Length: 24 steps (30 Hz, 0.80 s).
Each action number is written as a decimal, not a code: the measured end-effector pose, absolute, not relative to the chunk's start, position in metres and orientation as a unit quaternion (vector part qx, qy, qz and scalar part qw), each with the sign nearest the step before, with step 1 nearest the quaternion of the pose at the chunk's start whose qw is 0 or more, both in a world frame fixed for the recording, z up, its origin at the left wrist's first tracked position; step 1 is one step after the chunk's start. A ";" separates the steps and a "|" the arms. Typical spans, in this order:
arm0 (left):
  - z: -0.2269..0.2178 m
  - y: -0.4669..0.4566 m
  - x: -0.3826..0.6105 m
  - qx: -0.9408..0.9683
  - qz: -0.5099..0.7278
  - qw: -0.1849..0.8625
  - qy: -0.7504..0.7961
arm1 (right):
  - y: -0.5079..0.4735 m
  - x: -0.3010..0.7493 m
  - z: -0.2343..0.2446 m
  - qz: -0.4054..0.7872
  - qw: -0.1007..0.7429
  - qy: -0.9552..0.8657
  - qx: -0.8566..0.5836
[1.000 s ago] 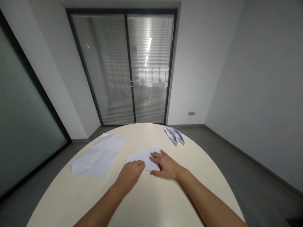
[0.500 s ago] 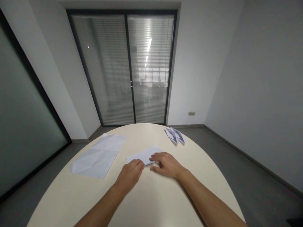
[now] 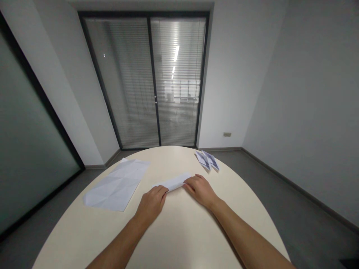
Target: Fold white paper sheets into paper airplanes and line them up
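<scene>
Your left hand [image 3: 153, 201] and right hand [image 3: 200, 189] pinch near edge of folded paper [image 3: 175, 182] on counter [image 3: 174, 239]. Big creased sheet [image 3: 117, 186] lies to left.

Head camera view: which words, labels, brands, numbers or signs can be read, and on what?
None can be read.
Folded white paper strip, large creased white paper sheet: no text visible.
Folded white-and-purple paper pieces: dark patches, too small and blurred to tell if printed.
</scene>
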<state>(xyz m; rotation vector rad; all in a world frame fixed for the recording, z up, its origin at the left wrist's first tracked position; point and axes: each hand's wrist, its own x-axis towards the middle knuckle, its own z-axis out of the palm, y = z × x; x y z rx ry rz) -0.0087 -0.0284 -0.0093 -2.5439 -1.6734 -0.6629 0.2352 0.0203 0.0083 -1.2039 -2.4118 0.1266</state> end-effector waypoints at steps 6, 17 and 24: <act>-0.014 -0.021 -0.020 -0.780 -0.316 -0.037 -0.539 | 0.021 0.235 0.009 0.034 0.236 -0.862 -0.448; -0.026 -0.004 -0.032 -0.680 -0.428 -0.191 -0.564 | 0.030 0.243 -0.004 0.155 0.332 -0.763 -0.533; -0.027 -0.005 -0.035 -0.675 -0.431 -0.134 -0.584 | 0.038 0.245 -0.015 0.201 0.385 -0.735 -0.521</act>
